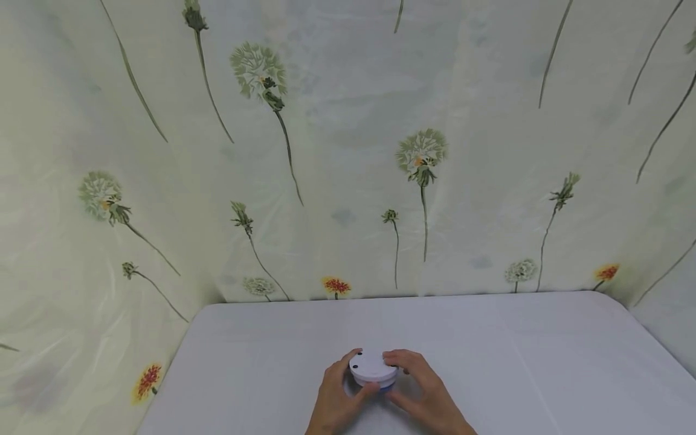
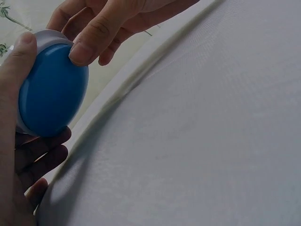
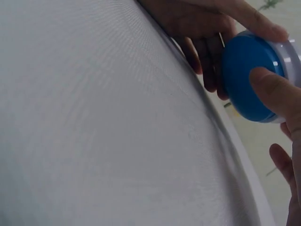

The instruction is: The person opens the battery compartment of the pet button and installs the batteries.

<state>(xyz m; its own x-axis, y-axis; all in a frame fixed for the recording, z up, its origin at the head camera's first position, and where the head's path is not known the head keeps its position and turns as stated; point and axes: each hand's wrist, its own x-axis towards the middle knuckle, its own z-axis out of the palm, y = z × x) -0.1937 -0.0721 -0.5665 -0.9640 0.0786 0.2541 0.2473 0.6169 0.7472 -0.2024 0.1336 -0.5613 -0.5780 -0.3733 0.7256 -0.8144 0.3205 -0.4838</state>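
A round, disc-shaped object with a white top [image 1: 374,367] and a smooth blue face [image 2: 54,94] is held between both hands. Several small dark spots mark its white side in the head view, where only a sliver of blue shows underneath. My left hand [image 1: 337,396] grips its left side, thumb on the near rim and fingers around the far edge. On the opposite side my right hand [image 1: 426,396] pinches it, with the thumb [image 3: 270,89] pressed on the blue face and fingertips on the white top. The blue face appears raised off the table.
A white-covered table [image 1: 489,362] with rounded far corners spreads beneath the hands. Behind it and to the left hangs a pale curtain [image 1: 348,151] printed with dandelions and orange flowers, meeting the table's far edge.
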